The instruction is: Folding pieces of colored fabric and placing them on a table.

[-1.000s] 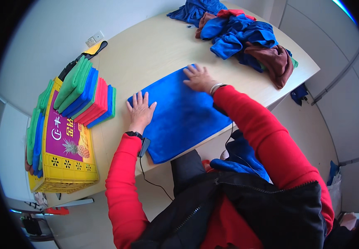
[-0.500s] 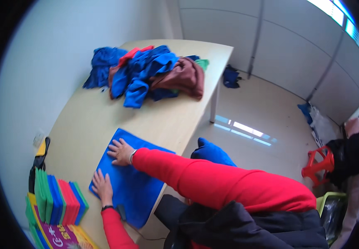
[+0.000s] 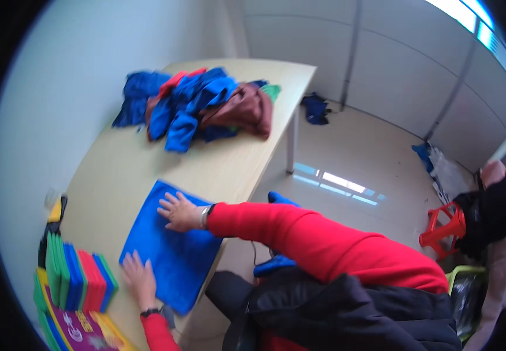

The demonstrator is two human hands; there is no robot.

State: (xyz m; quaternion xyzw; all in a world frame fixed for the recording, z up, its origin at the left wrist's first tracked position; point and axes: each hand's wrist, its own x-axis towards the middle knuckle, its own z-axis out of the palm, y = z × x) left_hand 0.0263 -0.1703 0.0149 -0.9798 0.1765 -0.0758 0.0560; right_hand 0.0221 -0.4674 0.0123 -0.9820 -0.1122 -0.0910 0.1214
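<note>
A blue cloth lies flat on the light wooden table near its front edge. My right hand rests flat on the cloth's far part, fingers spread, red sleeve behind it. My left hand presses flat on the cloth's near left edge. Neither hand grips anything. Left of the cloth stands a row of folded cloths in green, blue and red, set on edge.
A heap of blue, red, brown and green cloths lies at the table's far end. A yellow and purple box sits at the lower left. On the floor are a red stool and blue fabric. Another person is at the right.
The view has swung to the right, so the table now runs away to the upper left. Both hands stay flat on the blue cloth.
</note>
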